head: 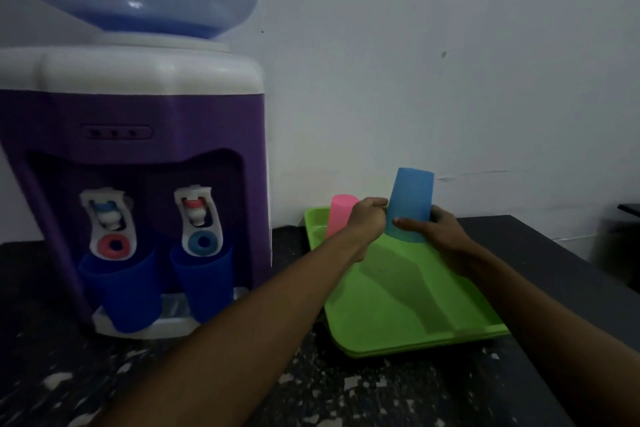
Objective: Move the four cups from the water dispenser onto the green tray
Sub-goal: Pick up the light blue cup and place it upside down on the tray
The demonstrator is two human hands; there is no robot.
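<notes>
While the purple water dispenser (138, 156) fills the left, two dark blue cups (121, 291) sit under its taps. Right of it lies the green tray (408, 295), with an upturned pink cup (339, 218) at its far left corner. Beside that stands an upturned light blue cup (408, 198) (mouth down on the tray), grasped by the right hand (440, 232). The left hand (367, 222) is clenched against its rim.
</notes>
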